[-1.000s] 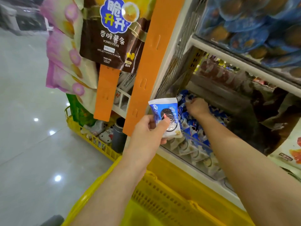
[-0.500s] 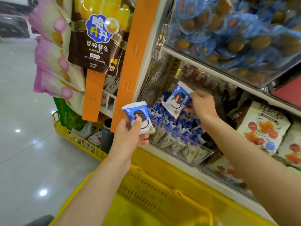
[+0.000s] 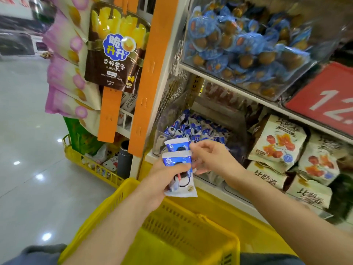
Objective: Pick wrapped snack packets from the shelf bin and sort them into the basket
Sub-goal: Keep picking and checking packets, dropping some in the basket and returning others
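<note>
left hand (image 3: pixel 162 176): fingers closed on front packet (image 3: pixel 180 175) | right hand (image 3: pixel 212 157): fingers pinch second packet (image 3: pixel 176 145), tucking it behind to stack | both above yellow basket (image 3: pixel 191 224), likely for dropping together | shelf bin (image 3: pixel 193 129) just behind

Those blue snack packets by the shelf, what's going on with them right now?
A person is picking snack packets out of the clear shelf bin. The left hand holds one blue-and-white packet above the yellow basket, and the right hand is bringing a second packet against it, just behind the first. Both packets are in the hands, not yet in the basket. More of the same packets remain in the bin.
</note>
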Available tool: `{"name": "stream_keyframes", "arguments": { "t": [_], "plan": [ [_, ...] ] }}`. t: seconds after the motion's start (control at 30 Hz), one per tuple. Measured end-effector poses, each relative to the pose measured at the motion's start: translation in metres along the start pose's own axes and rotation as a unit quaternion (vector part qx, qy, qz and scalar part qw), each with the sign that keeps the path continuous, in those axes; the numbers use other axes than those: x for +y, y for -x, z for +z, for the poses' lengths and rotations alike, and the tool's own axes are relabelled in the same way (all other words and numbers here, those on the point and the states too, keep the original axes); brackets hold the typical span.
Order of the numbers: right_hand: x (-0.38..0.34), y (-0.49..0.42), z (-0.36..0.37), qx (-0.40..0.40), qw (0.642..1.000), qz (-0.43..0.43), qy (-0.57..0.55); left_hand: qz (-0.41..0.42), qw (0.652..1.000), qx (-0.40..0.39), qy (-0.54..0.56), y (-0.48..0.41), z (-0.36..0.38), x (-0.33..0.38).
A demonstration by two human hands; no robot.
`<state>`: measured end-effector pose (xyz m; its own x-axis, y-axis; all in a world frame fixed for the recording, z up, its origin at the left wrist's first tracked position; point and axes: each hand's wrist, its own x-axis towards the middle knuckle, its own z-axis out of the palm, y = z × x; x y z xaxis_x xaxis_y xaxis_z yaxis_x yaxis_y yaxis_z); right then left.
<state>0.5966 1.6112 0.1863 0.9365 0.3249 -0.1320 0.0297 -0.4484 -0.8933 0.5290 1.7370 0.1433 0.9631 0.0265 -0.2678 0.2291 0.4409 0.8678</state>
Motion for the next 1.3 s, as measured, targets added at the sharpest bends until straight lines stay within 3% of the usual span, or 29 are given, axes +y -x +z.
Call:
{"name": "stream_keyframes", "arguments": {
  "t": [0.1,0.23,0.33,0.4,0.53,0.67,0.77,0.93,1.17,1.3],
  "plan": [
    [0.001,-0.004,-0.005,0.023,0.998,0.019,0.061,0.004,0.999,-0.025,-0.038,0.004,-0.005,0.003],
    [0.004,-0.011,-0.008,-0.134,0.988,0.072,0.021,0.017,0.997,-0.048,-0.066,0.000,-0.012,0.006],
    [0.000,-0.022,-0.009,-0.153,0.986,0.066,-0.030,0.031,0.998,-0.031,-0.042,-0.005,-0.014,0.007],
    [-0.006,-0.040,-0.010,-0.084,0.993,0.067,-0.044,0.043,0.999,0.007,-0.005,-0.010,-0.016,0.010],
    [-0.019,-0.096,-0.022,0.172,0.984,0.031,-0.018,0.030,0.993,0.088,0.067,-0.023,-0.018,0.017],
    [-0.025,-0.149,-0.027,0.264,0.962,0.005,0.066,0.014,0.992,0.094,0.086,-0.036,-0.017,0.023],
    [-0.020,-0.183,-0.020,0.235,0.952,0.013,0.197,0.013,0.991,0.103,0.083,-0.046,-0.018,0.023],
    [-0.001,-0.213,-0.014,0.143,0.942,-0.014,0.302,0.002,0.991,0.092,0.098,-0.061,-0.016,0.015],
    [-0.003,-0.236,-0.021,0.029,0.962,0.055,0.267,-0.018,0.989,0.102,0.107,-0.069,-0.009,0.003],
    [0.004,-0.247,-0.012,0.065,0.957,0.053,0.279,-0.013,0.988,0.108,0.109,-0.071,-0.010,0.007]
  ]
}}
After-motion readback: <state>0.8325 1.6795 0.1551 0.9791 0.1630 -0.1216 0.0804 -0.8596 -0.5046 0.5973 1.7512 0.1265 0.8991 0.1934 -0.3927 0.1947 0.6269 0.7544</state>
